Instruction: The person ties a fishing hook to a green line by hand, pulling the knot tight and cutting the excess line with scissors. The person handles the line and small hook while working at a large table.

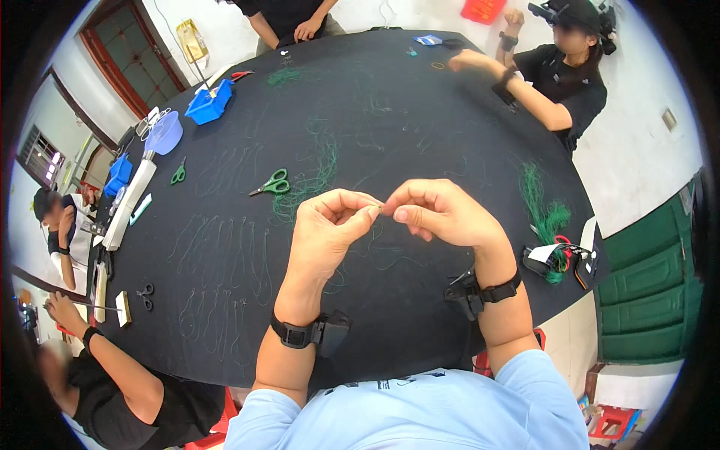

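Observation:
My left hand [337, 222] and my right hand [436, 211] meet fingertip to fingertip above the black-covered table. Thumb and forefinger of the left pinch a thin green thread [381, 207]; the right fingertips touch it at the same spot, and how firmly they grip is too small to tell. A loose green strand [371, 242] lies below the hands. Just beyond my left hand is a tangle of green thread [306, 191], with green-handled scissors [275, 183] against its left side. Rows of thin strands [225, 247] with small knotted or hooked ends lie to the left.
Smaller green scissors [178, 171], black scissors [147, 297], blue trays [209, 104] and a purple-blue bowl [164, 133] stand along the left. A green thread bundle [548, 216] and red-handled scissors [564, 253] lie at the right edge. Several people sit or stand around the table [394, 326].

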`<move>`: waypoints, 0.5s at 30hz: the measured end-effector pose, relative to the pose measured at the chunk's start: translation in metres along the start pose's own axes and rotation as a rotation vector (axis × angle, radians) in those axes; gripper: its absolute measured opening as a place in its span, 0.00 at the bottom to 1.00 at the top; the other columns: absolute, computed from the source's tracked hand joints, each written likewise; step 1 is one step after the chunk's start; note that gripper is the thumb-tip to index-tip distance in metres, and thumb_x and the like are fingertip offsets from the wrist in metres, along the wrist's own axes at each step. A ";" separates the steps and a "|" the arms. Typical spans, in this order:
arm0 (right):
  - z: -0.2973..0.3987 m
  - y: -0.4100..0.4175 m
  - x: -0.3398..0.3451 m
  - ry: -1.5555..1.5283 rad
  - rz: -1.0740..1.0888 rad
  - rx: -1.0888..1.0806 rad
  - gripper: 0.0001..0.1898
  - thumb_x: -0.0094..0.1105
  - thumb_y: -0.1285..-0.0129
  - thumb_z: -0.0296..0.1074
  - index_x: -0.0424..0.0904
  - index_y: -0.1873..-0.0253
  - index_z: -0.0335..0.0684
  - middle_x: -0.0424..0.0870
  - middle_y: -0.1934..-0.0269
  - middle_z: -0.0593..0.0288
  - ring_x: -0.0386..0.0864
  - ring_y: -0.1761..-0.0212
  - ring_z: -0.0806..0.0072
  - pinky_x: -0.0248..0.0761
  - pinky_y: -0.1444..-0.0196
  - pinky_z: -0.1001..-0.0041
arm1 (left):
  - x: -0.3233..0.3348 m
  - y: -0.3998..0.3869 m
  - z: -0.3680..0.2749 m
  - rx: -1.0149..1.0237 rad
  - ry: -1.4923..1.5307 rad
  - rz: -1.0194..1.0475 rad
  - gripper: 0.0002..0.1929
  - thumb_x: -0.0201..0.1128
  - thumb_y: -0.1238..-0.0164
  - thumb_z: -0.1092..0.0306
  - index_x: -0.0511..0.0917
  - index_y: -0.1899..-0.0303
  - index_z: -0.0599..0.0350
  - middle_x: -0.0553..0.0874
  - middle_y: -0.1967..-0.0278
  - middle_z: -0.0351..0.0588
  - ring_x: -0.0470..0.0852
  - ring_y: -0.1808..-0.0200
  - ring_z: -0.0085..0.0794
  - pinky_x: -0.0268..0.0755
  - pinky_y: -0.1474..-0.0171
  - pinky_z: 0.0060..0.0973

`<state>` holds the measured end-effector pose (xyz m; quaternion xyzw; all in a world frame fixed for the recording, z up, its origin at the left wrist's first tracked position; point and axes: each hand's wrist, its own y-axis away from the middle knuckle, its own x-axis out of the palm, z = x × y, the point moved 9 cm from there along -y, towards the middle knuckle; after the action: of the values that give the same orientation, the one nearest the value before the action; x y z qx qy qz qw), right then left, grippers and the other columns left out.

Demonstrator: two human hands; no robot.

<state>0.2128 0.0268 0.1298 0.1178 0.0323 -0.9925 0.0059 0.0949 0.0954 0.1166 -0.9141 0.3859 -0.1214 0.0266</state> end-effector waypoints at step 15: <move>0.015 0.009 -0.019 0.218 -0.206 -0.091 0.08 0.64 0.37 0.33 0.79 0.62 0.34 0.78 0.72 0.66 0.72 0.72 0.83 0.67 0.70 0.79 | -0.002 0.000 -0.003 0.018 0.013 -0.045 0.04 0.65 0.38 0.77 0.83 0.63 0.64 0.86 0.66 0.44 0.81 0.67 0.16 0.72 0.65 0.12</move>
<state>0.2284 0.0166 0.1479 0.2204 0.0895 -0.9667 -0.0942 0.0925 0.0972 0.1186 -0.9215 0.3643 -0.1316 0.0297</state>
